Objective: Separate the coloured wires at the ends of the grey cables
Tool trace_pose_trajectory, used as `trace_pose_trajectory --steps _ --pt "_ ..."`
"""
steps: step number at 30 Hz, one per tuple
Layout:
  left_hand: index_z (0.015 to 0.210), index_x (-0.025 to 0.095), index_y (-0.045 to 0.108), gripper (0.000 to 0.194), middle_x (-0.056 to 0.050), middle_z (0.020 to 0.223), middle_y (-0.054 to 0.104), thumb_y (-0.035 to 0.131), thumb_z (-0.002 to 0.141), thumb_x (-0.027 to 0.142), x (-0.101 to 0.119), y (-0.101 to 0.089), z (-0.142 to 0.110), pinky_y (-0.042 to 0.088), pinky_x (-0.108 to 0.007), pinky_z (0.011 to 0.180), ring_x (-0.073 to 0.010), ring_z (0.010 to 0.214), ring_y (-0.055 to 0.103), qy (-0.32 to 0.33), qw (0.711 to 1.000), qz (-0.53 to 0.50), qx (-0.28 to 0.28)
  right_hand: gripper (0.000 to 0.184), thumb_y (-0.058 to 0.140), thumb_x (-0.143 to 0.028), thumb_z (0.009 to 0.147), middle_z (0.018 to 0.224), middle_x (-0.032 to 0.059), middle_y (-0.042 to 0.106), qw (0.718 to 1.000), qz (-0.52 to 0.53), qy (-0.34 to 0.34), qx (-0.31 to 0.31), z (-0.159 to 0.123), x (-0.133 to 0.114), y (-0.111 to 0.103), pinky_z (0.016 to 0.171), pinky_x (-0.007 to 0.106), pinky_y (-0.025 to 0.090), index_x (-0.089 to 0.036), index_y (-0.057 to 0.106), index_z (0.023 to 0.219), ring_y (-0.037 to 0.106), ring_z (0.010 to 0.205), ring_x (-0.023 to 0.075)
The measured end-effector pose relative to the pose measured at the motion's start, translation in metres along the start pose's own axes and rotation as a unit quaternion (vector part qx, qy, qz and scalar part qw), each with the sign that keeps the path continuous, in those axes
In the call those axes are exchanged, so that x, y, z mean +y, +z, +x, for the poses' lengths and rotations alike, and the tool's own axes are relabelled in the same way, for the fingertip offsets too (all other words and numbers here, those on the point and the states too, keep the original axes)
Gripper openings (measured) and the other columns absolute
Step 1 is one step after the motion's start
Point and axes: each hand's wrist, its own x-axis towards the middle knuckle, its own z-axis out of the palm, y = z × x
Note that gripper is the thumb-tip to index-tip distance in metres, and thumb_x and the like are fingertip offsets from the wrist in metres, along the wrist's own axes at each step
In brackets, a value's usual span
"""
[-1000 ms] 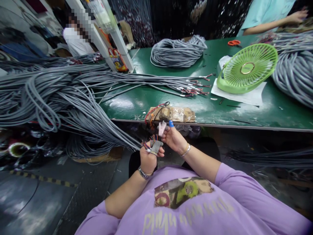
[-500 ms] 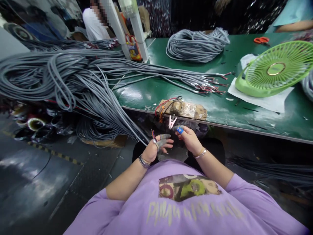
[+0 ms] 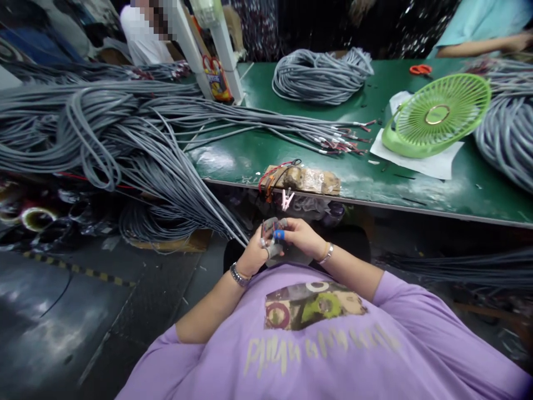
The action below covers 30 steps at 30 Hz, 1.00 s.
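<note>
Right hand shifted from pink clip to wires, grip unclear; left hand closed on grey cable. Both hands now at wires.

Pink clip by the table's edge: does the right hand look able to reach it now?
Probably yes: the pink clip sits just beyond the right hand, with nothing visible between them, though its fingers look busy at the cable end in the left hand.

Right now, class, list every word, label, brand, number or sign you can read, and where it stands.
No text reads clearly.
Shirt: large lettering, upside down and distorted, unreadable.
Packet: printed lettering, too blurred.
Fan: any text on its centre is too small.
</note>
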Motion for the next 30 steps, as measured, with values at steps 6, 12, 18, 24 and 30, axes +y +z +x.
trace_pose_trajectory --steps 6,12,18,24,30 --pt "0.098 0.016 0.053 0.037 -0.003 0.076 0.069 0.073 0.073 0.035 0.003 -0.002 -0.013 0.043 -0.02 0.04 -0.0127 0.05 0.063 0.005 0.998 0.045 0.045 0.033 0.08 -0.036 0.055 0.051 -0.0072 0.046 0.987 0.104 0.093 0.079 -0.007 -0.004 -0.002 0.043 0.02 0.024 -0.015 0.059 0.068 0.033 0.045 0.0047" --pt "0.089 0.018 0.053 0.026 0.002 0.057 0.064 0.065 0.082 0.04 0.017 0.006 -0.013 0.05 -0.023 0.051 -0.0138 0.049 0.063 0.049 0.978 0.204 0.014 0.029 0.079 -0.034 0.057 0.057 -0.0049 0.053 0.995 0.017 0.018 0.098 -0.008 -0.025 0.003 0.048 0.021 0.03 -0.014 0.06 0.067 0.04 0.05 0.0061" --pt "0.077 0.018 0.058 0.02 0.001 0.064 0.065 0.062 0.084 0.037 0.024 0.011 -0.014 0.05 -0.022 0.056 -0.0132 0.057 0.065 0.104 0.95 0.293 0.025 0.034 0.081 -0.038 0.056 0.062 -0.0036 0.057 0.992 0.024 -0.034 0.118 -0.011 -0.031 0.006 0.057 0.023 0.039 -0.015 0.059 0.066 0.047 0.057 0.0083" --pt "0.071 0.016 0.058 0.033 0.0 0.058 0.062 0.058 0.084 0.046 0.022 0.014 -0.009 0.035 -0.017 0.039 -0.0088 0.044 0.057 0.041 0.982 0.154 0.099 0.037 0.08 -0.045 0.058 0.057 -0.0054 0.051 0.99 0.033 -0.011 0.134 -0.016 -0.019 0.006 0.047 0.023 0.029 -0.015 0.059 0.068 0.036 0.049 0.0063" --pt "0.063 0.016 0.056 0.036 0.003 0.045 0.054 0.062 0.082 0.045 0.024 0.017 -0.005 0.023 -0.017 0.034 -0.0052 0.032 0.043 0.044 0.989 0.062 0.126 0.032 0.078 -0.041 0.062 0.066 -0.0018 0.058 0.993 -0.009 -0.059 0.103 -0.015 -0.019 0.004 0.062 0.025 0.041 -0.015 0.061 0.069 0.049 0.062 0.0098"
